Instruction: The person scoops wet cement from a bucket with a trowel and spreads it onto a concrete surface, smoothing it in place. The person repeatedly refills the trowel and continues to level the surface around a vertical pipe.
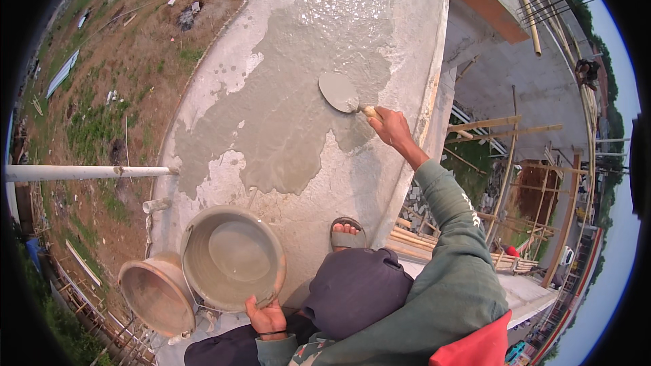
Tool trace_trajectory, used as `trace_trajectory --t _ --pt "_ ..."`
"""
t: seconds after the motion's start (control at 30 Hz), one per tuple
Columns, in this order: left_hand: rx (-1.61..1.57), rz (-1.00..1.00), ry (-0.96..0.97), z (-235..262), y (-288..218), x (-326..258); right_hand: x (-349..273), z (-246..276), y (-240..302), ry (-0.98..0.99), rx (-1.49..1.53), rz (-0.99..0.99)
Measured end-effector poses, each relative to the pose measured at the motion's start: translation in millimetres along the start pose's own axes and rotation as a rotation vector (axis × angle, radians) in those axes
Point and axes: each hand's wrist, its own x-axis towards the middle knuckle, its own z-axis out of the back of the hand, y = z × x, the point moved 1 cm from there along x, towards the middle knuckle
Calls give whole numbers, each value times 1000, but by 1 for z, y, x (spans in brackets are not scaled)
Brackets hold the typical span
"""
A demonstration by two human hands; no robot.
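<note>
My right hand [391, 126] reaches out over a curved concrete slab [224, 71] and grips the wooden handle of a trowel [339, 92]. The trowel's rounded blade rests on a wide patch of wet grey cement slurry [285, 95]. My left hand [266, 317] holds the near rim of a round grey pan [232, 258] filled with slurry, set on the slab close to my body. My sandalled foot [347, 233] stands on the slab beside the pan. A green sleeve covers my right arm.
A second empty, cement-crusted pan [156, 294] sits left of the full one, at the slab's edge. A white pipe [81, 172] juts out to the left above ground far below. Bamboo scaffolding [508, 125] and an open drop lie to the right.
</note>
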Motion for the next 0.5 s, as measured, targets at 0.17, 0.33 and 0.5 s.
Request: trace_trajectory --t 0.17,0.33,0.5 --pt "5 15 -4 2 -2 2 13 4 -17 23 -98 258" --pt "1 5 8 1 -4 1 61 27 -60 -250 -146 -134" --pt "3 -5 -6 -2 -1 -2 74 29 -57 -224 -94 -74"
